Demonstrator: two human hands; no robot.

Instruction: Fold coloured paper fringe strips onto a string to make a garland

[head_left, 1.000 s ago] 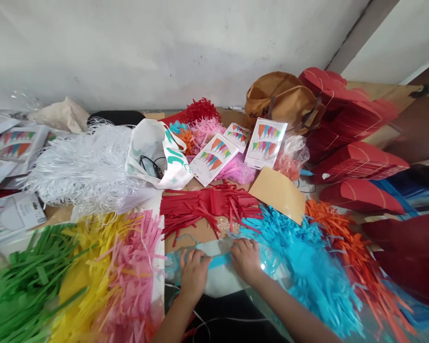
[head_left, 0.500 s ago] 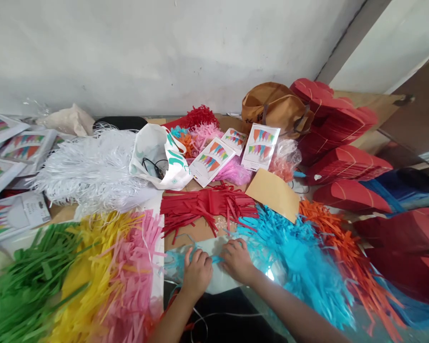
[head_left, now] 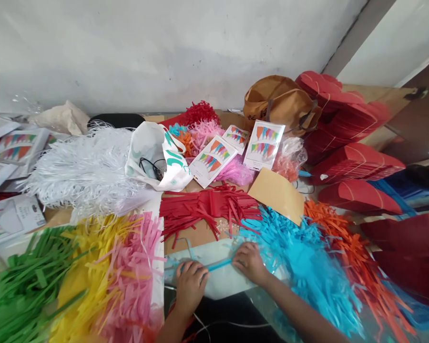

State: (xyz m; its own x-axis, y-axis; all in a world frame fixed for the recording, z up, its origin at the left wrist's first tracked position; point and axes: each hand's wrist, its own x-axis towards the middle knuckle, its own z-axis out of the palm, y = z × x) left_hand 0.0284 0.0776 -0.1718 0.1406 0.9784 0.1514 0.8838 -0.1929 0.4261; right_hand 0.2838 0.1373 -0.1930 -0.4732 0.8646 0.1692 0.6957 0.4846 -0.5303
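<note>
Low in the foreground, a person's left hand (head_left: pixel 192 281) and right hand (head_left: pixel 249 262) work palm down and apart, with a narrow blue paper strip (head_left: pixel 219 265) running between them over a pale sheet (head_left: pixel 218 285). Its ends disappear beneath the hands; whether the fingers pinch or merely press cannot be told. The step appears to be drawing the strip straight and narrow, and the next move likely calls for even pressure from both hands to keep it from springing loose.

Flanking them lie pink fringed paper (head_left: pixel 137 267) on the left and blue fringed paper (head_left: pixel 302 252) on the right, with orange fringed paper (head_left: pixel 346 247) outside the blue. Just beyond, red fringed paper (head_left: pixel 209 205) rests on cardboard (head_left: pixel 178 245). Farther back stand a white tote bag (head_left: pixel 178 166), printed packs (head_left: pixel 212 161) and a brown fabric bag (head_left: pixel 268 97) before a bare wall (head_left: pixel 164 52).
</note>
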